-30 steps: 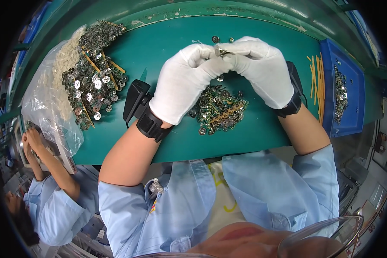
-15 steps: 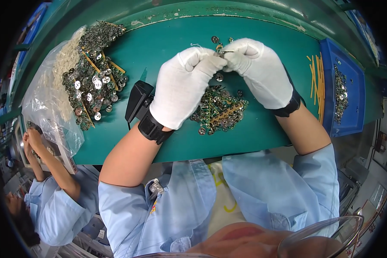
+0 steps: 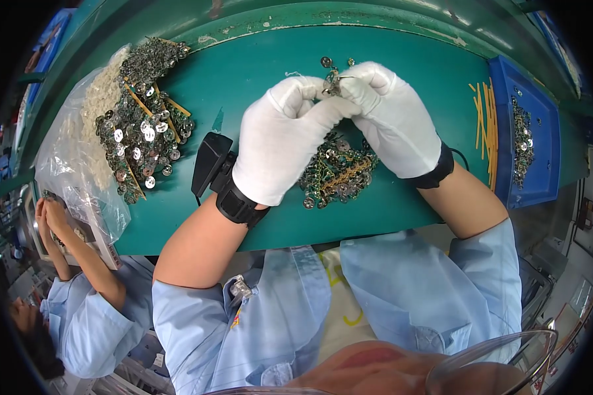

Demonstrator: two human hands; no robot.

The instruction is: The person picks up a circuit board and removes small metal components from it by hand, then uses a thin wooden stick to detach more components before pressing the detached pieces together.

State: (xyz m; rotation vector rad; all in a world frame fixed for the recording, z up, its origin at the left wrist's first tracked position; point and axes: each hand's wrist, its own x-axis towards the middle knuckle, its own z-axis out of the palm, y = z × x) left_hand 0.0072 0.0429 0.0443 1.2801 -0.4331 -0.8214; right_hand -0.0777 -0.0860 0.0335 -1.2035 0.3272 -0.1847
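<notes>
Hands: your left hand (image 3: 280, 141) and right hand (image 3: 392, 118) pinch one small metal part (image 3: 331, 82) together.
Risk: loosen either pinch and it likely drops into the pile (image 3: 336, 174) beneath them.

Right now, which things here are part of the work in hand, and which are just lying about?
In hand:
left hand
right hand
small metal part pinched between both
pile of parts under the hands

Lying about:
bag of parts
blue tray
yellow sticks

One camera on my head looks steeply down, close over my left grip (image 3: 280, 141) and right grip (image 3: 392, 118) above the desk (image 3: 257, 72).
</notes>
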